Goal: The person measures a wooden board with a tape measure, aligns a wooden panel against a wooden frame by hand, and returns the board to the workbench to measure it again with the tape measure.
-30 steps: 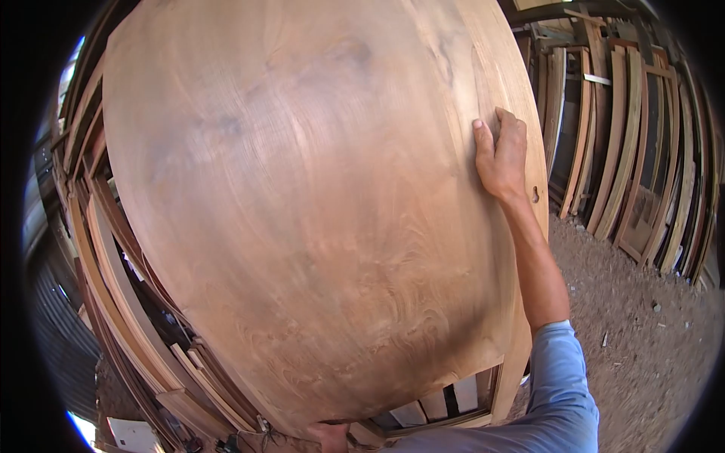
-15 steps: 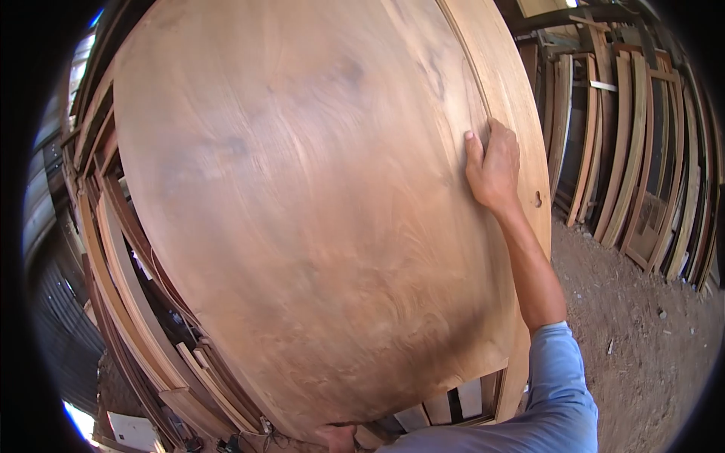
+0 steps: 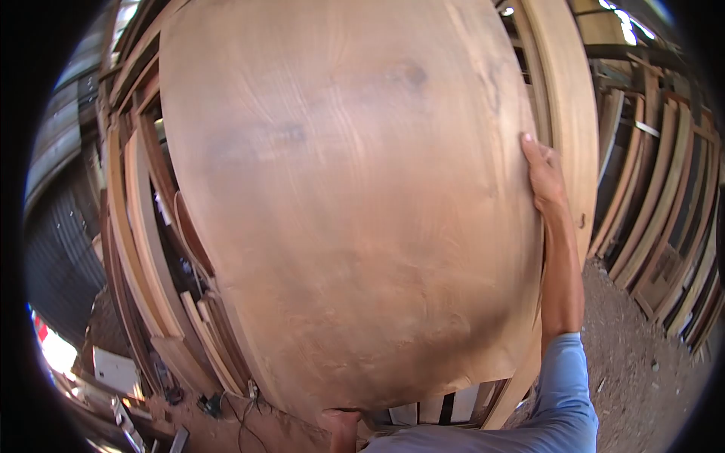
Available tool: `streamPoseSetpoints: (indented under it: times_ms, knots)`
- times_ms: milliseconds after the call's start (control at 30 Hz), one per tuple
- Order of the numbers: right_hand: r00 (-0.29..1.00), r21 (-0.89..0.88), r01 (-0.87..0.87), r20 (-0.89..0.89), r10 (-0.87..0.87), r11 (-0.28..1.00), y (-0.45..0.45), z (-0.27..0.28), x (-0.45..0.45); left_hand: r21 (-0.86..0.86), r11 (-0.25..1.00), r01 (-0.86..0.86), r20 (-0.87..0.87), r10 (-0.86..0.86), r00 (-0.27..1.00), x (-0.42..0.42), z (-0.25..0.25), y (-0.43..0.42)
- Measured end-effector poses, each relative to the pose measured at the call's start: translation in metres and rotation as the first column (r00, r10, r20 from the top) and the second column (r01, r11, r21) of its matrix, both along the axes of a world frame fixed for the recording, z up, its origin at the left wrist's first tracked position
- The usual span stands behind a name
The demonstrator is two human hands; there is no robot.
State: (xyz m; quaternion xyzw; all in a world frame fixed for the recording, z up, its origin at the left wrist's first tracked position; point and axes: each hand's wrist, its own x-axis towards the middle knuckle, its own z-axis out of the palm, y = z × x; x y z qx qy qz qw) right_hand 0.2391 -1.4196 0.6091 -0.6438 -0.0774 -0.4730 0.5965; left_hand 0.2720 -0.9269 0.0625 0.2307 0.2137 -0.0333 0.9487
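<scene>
A large sheet of wood panel (image 3: 362, 226), with swirling grain and a few dark smudges, fills the middle of the view. At its right edge is my right hand (image 3: 547, 175), thumb on the front face and fingers wrapped behind the edge. Low in the view, my left hand (image 3: 343, 424) grips the panel's bottom edge; its fingers are mostly hidden. Behind the panel stands a wooden door frame (image 3: 578, 113) with a small keyhole-like cut in its right stile. The panel is slightly apart from that stile.
Several lengths of timber (image 3: 143, 241) lean at the left beside a corrugated metal sheet (image 3: 64, 249). More frames and boards (image 3: 664, 204) stand along the right over a dirt floor (image 3: 627, 362). A dark cable (image 3: 243, 426) lies on the ground at lower left.
The panel's right edge has come away from the door frame, exposing a gap. My right hand now wraps that edge instead of resting at the stile. The view has shifted left.
</scene>
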Motion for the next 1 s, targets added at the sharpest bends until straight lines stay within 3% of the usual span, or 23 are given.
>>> streamPoseSetpoints:
  times_ms: [67, 100, 133, 200, 233, 267, 333, 500, 567, 600, 633, 700, 800, 933, 1000]
  knots:
    - [1.000, -0.009, -0.015, -0.020, 0.015, 1.000, 0.017, -0.001, -0.004, -0.101, 0.994, -0.049, 0.004, 0.049, 0.999, -0.041, 0.098, -0.031]
    - [0.996, -0.049, 0.007, -0.084, -0.011, 0.999, 0.031, -0.002, -0.012, -0.184, 0.980, -0.072, 0.004, 0.074, 0.997, -0.064, 0.122, -0.035]
    - [0.996, -0.047, -0.040, -0.080, 0.036, 0.998, 0.035, -0.009, -0.009, -0.188, 0.975, -0.115, -0.022, 0.113, 0.993, -0.066, 0.098, -0.026]
    - [0.992, -0.035, -0.103, -0.073, 0.100, 0.994, 0.044, -0.027, -0.003, -0.213, 0.963, -0.163, 0.107, 0.188, 0.976, -0.073, 0.034, -0.002]
    - [0.991, -0.028, -0.121, -0.066, 0.119, 0.992, 0.050, -0.036, -0.001, -0.215, 0.951, -0.223, 0.077, 0.244, 0.967, -0.089, 0.032, 0.003]
    - [0.990, -0.018, -0.129, -0.062, 0.128, 0.991, 0.052, -0.046, 0.005, 0.041, 0.980, -0.195, 0.177, 0.185, 0.967, -0.099, 0.038, 0.006]
    - [0.985, -0.001, -0.161, -0.067, 0.161, 0.987, 0.054, -0.071, 0.021, 0.296, 0.923, -0.246, 0.210, 0.188, 0.959, -0.125, 0.043, 0.022]
    - [0.923, 0.078, -0.356, -0.129, 0.364, 0.931, 0.093, -0.097, 0.034, -0.135, 0.839, -0.527, -0.191, 0.500, 0.845, -0.180, -0.001, 0.052]
    - [0.957, 0.125, -0.262, -0.097, 0.274, 0.957, 0.117, -0.095, 0.044, -0.142, 0.785, -0.603, -0.243, 0.563, 0.790, -0.194, 0.007, 0.055]
    - [0.940, 0.123, -0.310, -0.108, 0.324, 0.943, 0.127, -0.095, 0.043, -0.154, 0.765, -0.625, -0.275, 0.574, 0.771, -0.202, 0.009, 0.059]
    - [0.968, 0.151, -0.215, -0.098, 0.231, 0.965, 0.142, -0.097, 0.042, -0.159, 0.747, -0.645, -0.277, 0.593, 0.756, -0.211, 0.010, 0.067]
    - [0.968, 0.224, -0.179, -0.132, 0.211, 0.958, 0.169, -0.105, 0.044, -0.201, 0.738, -0.644, -0.251, 0.597, 0.762, -0.220, 0.011, 0.083]
    - [0.901, 0.172, -0.393, -0.123, 0.416, 0.903, 0.227, -0.102, 0.056, -0.211, 0.699, -0.683, -0.251, 0.636, 0.729, -0.228, 0.014, 0.126]
    - [0.907, 0.113, -0.412, -0.036, 0.419, 0.904, 0.264, -0.103, 0.068, -0.193, 0.654, -0.732, -0.264, 0.684, 0.680, -0.239, 0.016, 0.156]
    - [0.868, 0.099, -0.494, -0.009, 0.497, 0.864, 0.304, -0.097, 0.066, -0.294, 0.647, -0.704, -0.049, 0.725, 0.687, -0.244, -0.001, 0.178]
